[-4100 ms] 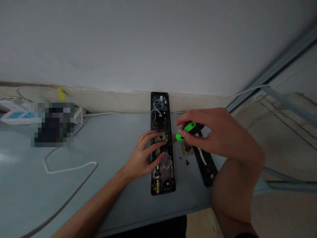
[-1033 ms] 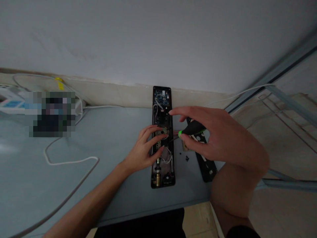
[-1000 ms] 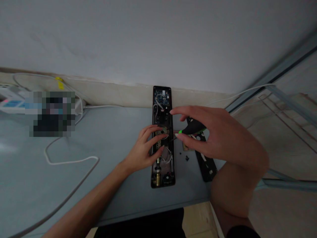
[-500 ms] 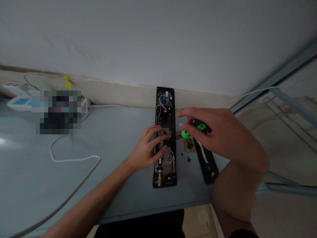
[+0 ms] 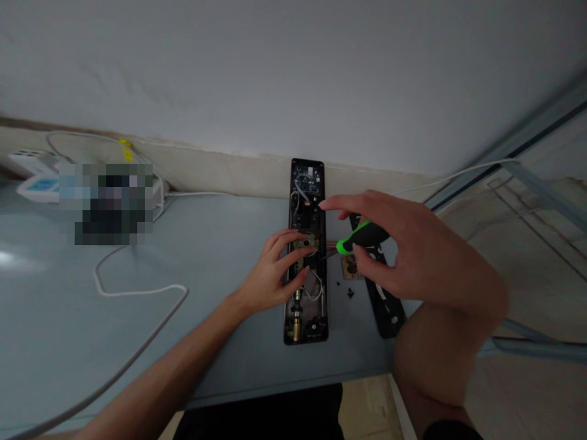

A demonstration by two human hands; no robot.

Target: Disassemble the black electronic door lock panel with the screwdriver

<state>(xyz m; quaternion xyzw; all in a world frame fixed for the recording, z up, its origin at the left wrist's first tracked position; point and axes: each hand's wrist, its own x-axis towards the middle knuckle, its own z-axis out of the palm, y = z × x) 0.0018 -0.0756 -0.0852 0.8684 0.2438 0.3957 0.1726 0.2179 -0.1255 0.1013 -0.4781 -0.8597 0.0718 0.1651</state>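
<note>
An opened electronic door lock [image 5: 325, 293], a long black housing with a circuit board, wires and brass-coloured parts inside, lies lengthwise on the table. My left hand [image 5: 275, 272] reaches over its left edge, thumb and fingers steadying it around a metal plate [image 5: 308, 243] in the middle. From the right, my right hand [image 5: 394, 238] holds a black and green screwdriver [image 5: 362, 237], its forefinger stretched out and its thumb under the handle. The shaft points left toward the housing's right edge; where its tip touches I cannot tell.
Beside the housing lie a small square metal plate [image 5: 351, 267], several dark screws [image 5: 351, 293] and a long black cover [image 5: 385, 308], partly under my right hand. A white cable [image 5: 142, 294] crosses the table [image 5: 220, 244] at left, near a white device [image 5: 39, 186]. A wall stands behind.
My right hand has opened its fingers wider and shifted slightly right, and the screwdriver's handle now shows more fully between thumb and forefinger. My left hand stays on the lock.
</note>
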